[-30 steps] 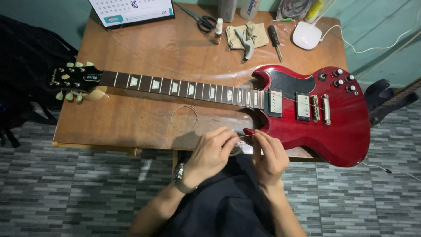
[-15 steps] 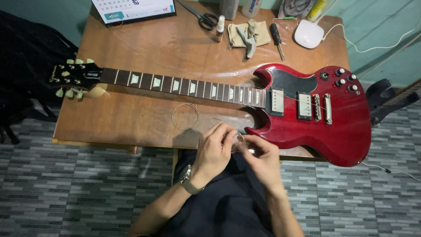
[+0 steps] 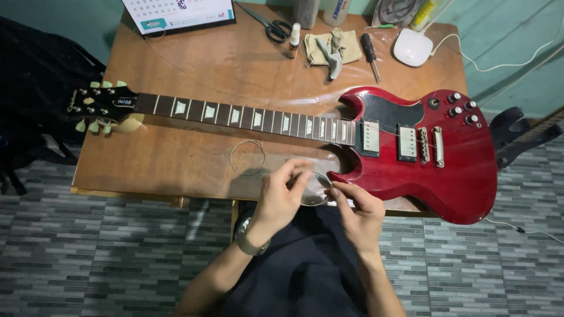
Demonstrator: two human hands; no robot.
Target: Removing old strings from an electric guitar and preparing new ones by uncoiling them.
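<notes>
Both hands pinch a thin coiled metal guitar string (image 3: 314, 189) (left hand (image 3: 281, 202), right hand (image 3: 358, 212), fingers closed on it) beside the glossy red electric guitar (image 3: 446, 170) on the brown wooden surface (image 3: 176, 152).

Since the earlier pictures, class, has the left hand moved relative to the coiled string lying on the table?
Yes. The left hand has shifted slightly right, away from the coiled string on the table, toward the right hand by the guitar.

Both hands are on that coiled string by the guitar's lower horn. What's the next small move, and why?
Probably keep uncoiling: the left hand and right hand pinch a coiled string that is wound in a loop, beside the red guitar; it likely needs straightening first.
</notes>
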